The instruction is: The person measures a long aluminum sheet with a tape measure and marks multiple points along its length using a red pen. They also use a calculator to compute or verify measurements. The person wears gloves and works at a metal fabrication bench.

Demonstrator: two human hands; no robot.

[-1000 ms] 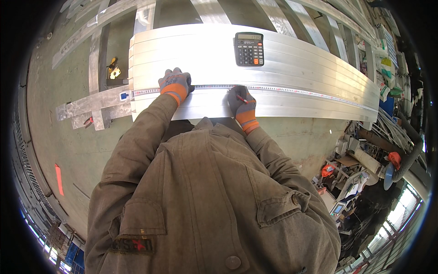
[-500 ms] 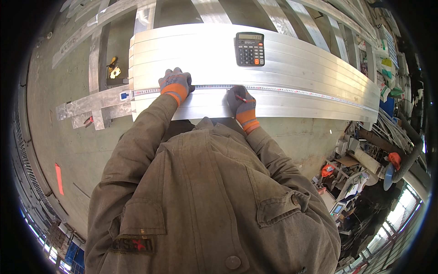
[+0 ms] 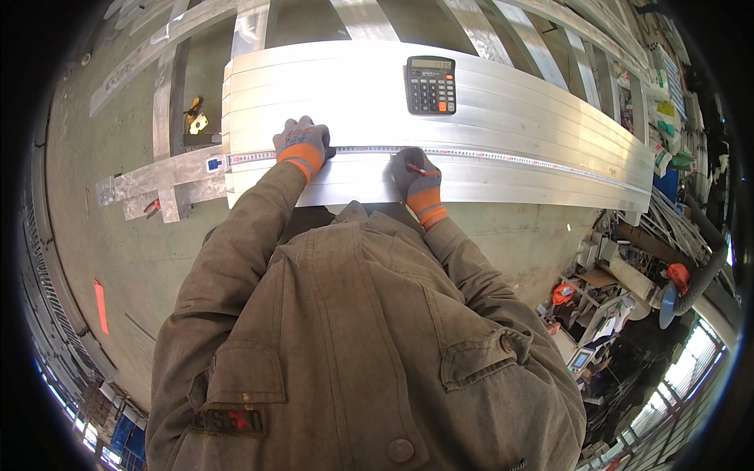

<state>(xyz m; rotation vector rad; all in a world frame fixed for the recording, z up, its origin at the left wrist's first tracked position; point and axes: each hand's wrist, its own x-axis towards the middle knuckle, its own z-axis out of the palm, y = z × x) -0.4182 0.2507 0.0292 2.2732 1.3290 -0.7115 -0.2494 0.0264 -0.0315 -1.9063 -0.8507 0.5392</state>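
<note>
A tape measure's white blade [image 3: 487, 156] lies extended lengthwise across a row of long, silvery metal panels [image 3: 353, 86]. Its blue end [image 3: 214, 165] is at the panels' left edge. My left hand [image 3: 301, 147], in a grey and orange glove, rests on the blade with its fingers bent and thumb out to the right. To its right my right hand [image 3: 419, 182], gloved alike, is closed round a thin red pen [image 3: 416, 169], close to the blade's near edge. The pen's tip is hidden by the hand. A black calculator [image 3: 430, 85] lies on the panels beyond my right hand.
Metal frame bars [image 3: 165, 118] support the panels and reach past them at left and far side. A yellow tool [image 3: 198, 122] and red-handled pliers [image 3: 152, 208] are at left. An orange strip [image 3: 101, 307] marks the floor. Cluttered shelves [image 3: 597, 306] stand at right.
</note>
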